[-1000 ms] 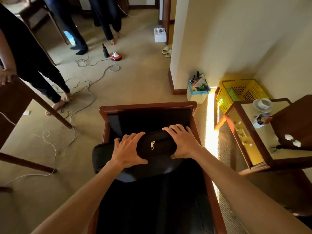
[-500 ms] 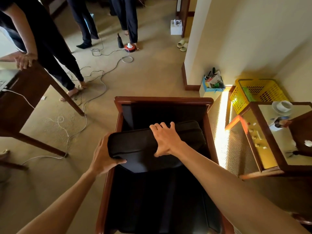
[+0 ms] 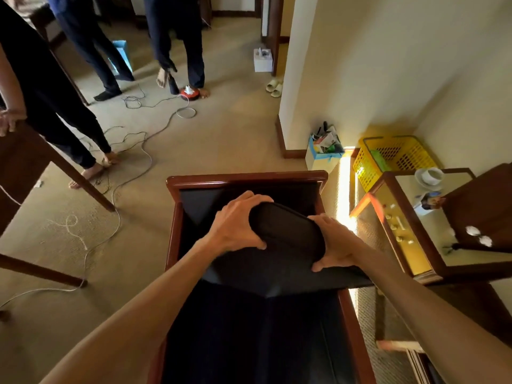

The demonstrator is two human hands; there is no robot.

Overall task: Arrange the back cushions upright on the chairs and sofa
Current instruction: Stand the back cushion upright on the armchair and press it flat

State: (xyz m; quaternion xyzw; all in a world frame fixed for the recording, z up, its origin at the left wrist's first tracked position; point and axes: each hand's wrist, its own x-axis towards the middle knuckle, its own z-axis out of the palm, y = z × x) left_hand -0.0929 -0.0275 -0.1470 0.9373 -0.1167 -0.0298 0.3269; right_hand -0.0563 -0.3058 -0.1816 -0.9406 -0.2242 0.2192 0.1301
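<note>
I look down on a dark wooden chair [image 3: 246, 180] with black upholstery, its back rail running across the middle of my view and its seat stretching toward me. Over the seat, in front of the chair's back, I hold the black back cushion [image 3: 285, 245] between both hands, its upper rounded edge turned up and tilted, its lower part spreading out wide beneath my wrists and reaching past the chair's right arm. My left hand [image 3: 238, 225] is wrapped over the cushion's upper left end, fingers curled across the top and thumb pressed on the near face. My right hand [image 3: 333, 242] clamps the cushion's right end, fingers behind, thumb tucked under the near edge. So the cushion sits squarely between the two grips, both closed firmly on it.

To the right stands a wooden side table [image 3: 432, 273] with a white cup [image 3: 430, 174] on a saucer, and beyond it a yellow basket [image 3: 371, 162] on the carpet. White cables [image 3: 133, 151] trail over the floor at left, near other people's legs.
</note>
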